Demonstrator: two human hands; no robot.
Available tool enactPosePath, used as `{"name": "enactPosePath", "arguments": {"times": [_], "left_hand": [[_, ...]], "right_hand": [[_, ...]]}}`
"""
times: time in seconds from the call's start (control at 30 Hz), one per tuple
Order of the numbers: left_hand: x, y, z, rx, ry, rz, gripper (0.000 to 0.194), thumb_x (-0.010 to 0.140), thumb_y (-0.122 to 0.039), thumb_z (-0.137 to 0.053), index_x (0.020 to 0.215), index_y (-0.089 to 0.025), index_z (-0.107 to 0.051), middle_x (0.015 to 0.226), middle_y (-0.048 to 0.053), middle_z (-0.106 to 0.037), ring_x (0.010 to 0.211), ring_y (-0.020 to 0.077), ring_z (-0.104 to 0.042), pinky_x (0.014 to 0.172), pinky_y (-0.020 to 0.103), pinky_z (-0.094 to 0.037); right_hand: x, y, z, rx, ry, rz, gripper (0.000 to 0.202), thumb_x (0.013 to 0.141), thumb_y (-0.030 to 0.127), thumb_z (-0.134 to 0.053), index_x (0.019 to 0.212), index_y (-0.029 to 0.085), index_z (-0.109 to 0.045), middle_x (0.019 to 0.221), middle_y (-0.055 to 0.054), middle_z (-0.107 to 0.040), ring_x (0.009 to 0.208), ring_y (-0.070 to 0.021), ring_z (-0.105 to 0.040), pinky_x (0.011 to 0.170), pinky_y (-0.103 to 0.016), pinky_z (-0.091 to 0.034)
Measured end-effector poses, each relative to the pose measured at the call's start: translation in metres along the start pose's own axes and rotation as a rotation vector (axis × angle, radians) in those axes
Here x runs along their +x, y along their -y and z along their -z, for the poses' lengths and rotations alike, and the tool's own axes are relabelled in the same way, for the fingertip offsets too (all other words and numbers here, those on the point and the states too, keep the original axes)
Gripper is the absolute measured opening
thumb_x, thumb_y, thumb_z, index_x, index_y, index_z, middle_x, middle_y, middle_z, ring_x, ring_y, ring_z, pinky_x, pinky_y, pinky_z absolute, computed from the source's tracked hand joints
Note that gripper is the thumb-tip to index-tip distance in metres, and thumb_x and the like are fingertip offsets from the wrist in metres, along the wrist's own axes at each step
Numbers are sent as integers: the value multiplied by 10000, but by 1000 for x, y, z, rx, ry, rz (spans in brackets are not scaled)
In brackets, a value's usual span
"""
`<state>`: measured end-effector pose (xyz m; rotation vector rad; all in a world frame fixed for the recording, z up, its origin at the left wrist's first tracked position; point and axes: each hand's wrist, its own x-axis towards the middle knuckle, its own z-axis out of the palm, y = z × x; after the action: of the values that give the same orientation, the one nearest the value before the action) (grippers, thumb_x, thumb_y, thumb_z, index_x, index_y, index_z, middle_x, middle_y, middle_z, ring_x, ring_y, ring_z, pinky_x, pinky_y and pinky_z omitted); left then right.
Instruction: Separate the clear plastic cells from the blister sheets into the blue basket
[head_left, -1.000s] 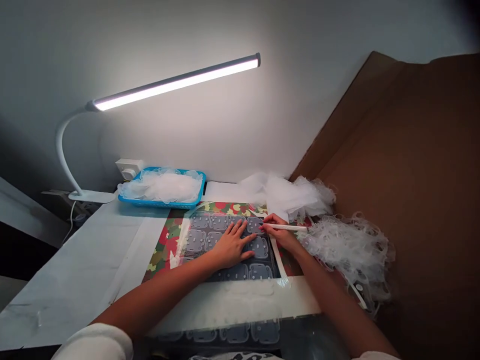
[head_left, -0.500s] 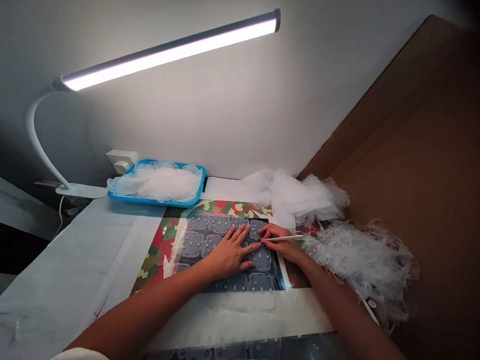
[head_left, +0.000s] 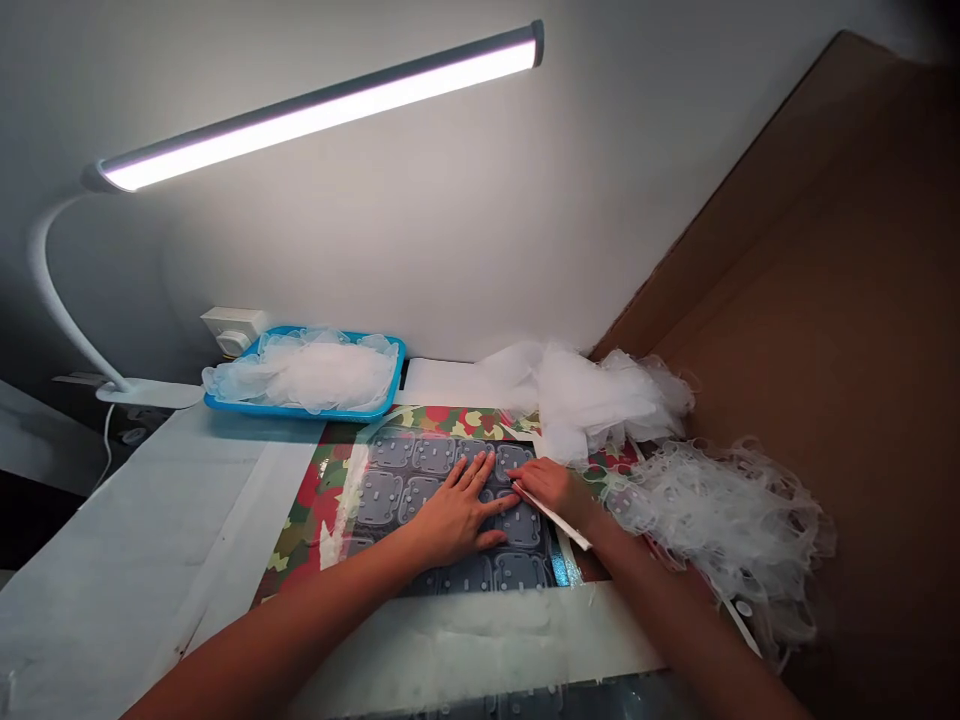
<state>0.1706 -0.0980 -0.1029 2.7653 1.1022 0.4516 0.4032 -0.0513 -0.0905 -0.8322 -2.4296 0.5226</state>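
My left hand (head_left: 463,510) lies flat, fingers spread, on a dark grey moulded sheet (head_left: 379,497) with rows of rounded-square shapes, small raised studs and slots. A clear film seems to cover this sheet. Close by its fingertips, my right hand (head_left: 553,488) is closed in a pinch around a slim white stick (head_left: 559,522), like a pen-shaped tool. The stick slants down to the right under the wrist, and its working tip is too small to make out. Red, green and tan camouflage-patterned material (head_left: 311,490) borders the sheet.
A blue tray (head_left: 397,385) piled with translucent white pieces stands at the back left. Sheer white sheets (head_left: 600,400) and a tangled heap of clear offcuts (head_left: 735,520) lie to the right, by a cardboard wall (head_left: 817,300). A lit lamp (head_left: 330,105) hangs above.
The white stick has swung from nearly level to slanting down toward the wrist as my right hand turned. My left hand stays on the sheet. The whole view has shifted slightly.
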Motion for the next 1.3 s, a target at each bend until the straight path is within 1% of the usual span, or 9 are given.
{"name": "enactPosePath", "arguments": {"times": [0.17, 0.3, 0.4, 0.5, 0.63, 0.73, 0.9, 1.13, 1.3], "left_hand": [[-2, 0, -1, -30, 0, 13, 578, 920, -593, -441, 1461, -406, -357, 1625, 49, -18, 1471, 356, -89, 1158, 527, -139], [9, 2, 10, -191, 51, 61, 604, 892, -653, -427, 1413, -350, -466, 1580, 98, -252, 1446, 359, -205, 1136, 550, -183], [37, 6, 20, -477, -32, 265, 655, 945, -647, -247, 1223, -216, -655, 1288, 134, -618, 1238, 303, -522, 1042, 456, -369], [68, 13, 22, -871, 23, 498, 804, 946, -646, -103, 1032, -112, -699, 890, 127, -731, 790, 214, -682, 710, 321, -514], [85, 17, 11, -981, 92, 546, 476, 841, -557, -533, 895, -102, -661, 684, 54, -685, 486, 132, -569, 468, 227, -407], [79, 14, 4, -883, -25, 514, 247, 783, -366, -625, 811, -123, -655, 665, 7, -652, 504, 108, -518, 502, 213, -382], [67, 5, 5, -709, -161, 462, 221, 800, -318, -590, 775, -126, -695, 678, 7, -638, 628, 129, -515, 589, 224, -350], [66, 5, 4, -524, -173, 429, 252, 841, -313, -588, 692, -134, -684, 576, -6, -580, 553, 116, -459, 553, 228, -286], [59, -9, 16, -403, -212, 376, 251, 898, -304, -546, 734, -166, -676, 719, 33, -632, 664, 149, -537, 627, 246, -339]], "right_hand": [[-7, -18, 9, 49, -487, -429, 208, 912, 374, -524, 845, 217, -642, 906, -44, -717, 808, -195, -636, 746, -320, -481], [-14, -23, 26, 142, -760, -650, 310, 831, 474, -603, 673, 210, -562, 639, 7, -618, 620, -164, -537, 608, -275, -418], [-15, 0, 29, 277, -706, -602, 288, 826, 472, -623, 708, 211, -592, 763, -20, -684, 713, -182, -589, 680, -287, -444], [-12, 28, 25, 380, -485, -502, 231, 843, 429, -629, 760, 214, -644, 954, -56, -723, 871, -213, -638, 797, -320, -460], [-4, 36, 26, 606, -342, -513, 225, 811, 416, -669, 716, 218, -622, 1003, -48, -722, 921, -216, -630, 844, -336, -447], [6, 22, 31, 774, -416, -613, 297, 735, 461, -724, 654, 216, -578, 989, -38, -719, 945, -215, -612, 872, -337, -432], [23, 8, 33, 828, -181, -651, 371, 658, 522, -740, 662, 200, -555, 822, -35, -695, 845, -212, -594, 760, -318, -434], [37, 3, 29, 518, -99, -593, 341, 692, 478, -658, 608, 206, -469, 549, 62, -452, 558, -119, -412, 543, -234, -311], [40, -13, 28, 235, -234, -608, 259, 720, 374, -615, 570, 211, -483, 541, 44, -479, 564, -132, -429, 528, -237, -290]]}}
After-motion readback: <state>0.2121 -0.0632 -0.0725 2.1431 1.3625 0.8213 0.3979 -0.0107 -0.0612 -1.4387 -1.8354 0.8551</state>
